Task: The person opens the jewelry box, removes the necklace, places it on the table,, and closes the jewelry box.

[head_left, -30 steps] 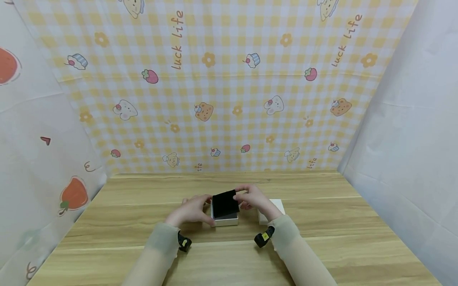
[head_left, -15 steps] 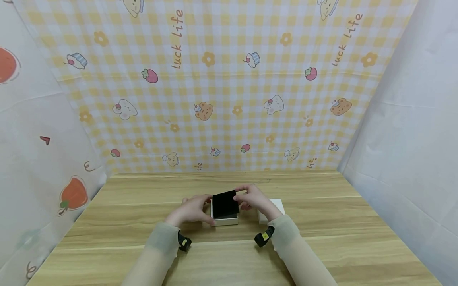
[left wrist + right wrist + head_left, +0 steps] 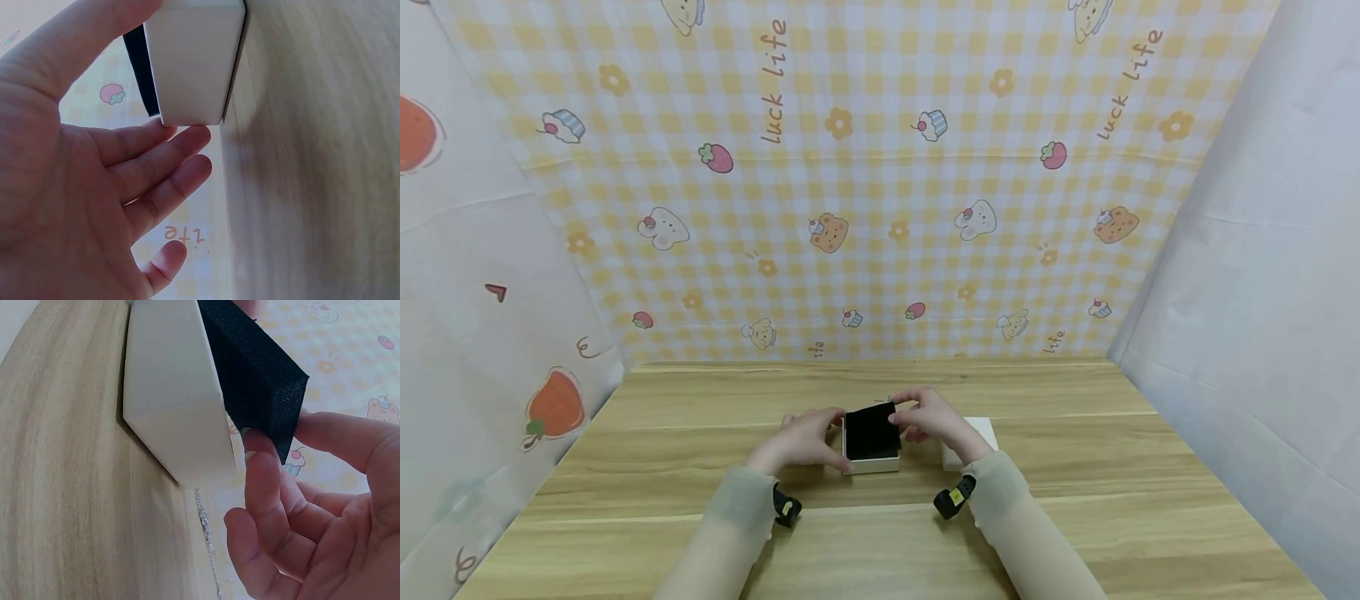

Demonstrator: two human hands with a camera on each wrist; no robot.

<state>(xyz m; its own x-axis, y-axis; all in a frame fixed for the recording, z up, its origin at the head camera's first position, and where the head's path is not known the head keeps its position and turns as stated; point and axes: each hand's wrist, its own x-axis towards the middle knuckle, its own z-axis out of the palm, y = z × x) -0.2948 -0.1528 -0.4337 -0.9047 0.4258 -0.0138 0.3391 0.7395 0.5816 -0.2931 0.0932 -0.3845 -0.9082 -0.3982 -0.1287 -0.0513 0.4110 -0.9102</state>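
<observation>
A small white box stands on the table in front of me. My left hand grips its left side, thumb at the near corner and fingertips at the far one. With thumb and fingers my right hand pinches the right edge of a black foam pad. That foam slants over the box opening, its right side raised above the rim. In the right wrist view the foam sticks out past the box's white wall. Whatever lies under the pad is hidden.
A white box lid lies right of the box, partly hidden behind my right wrist. Behind the right hand, a thin silvery chain lies on the wooden table. Patterned cloth hangs along the table's back edge.
The foam pad has sunk a little toward the box, and its near edge now sits closer to the front rim. My left hand and the box have stayed in place.
</observation>
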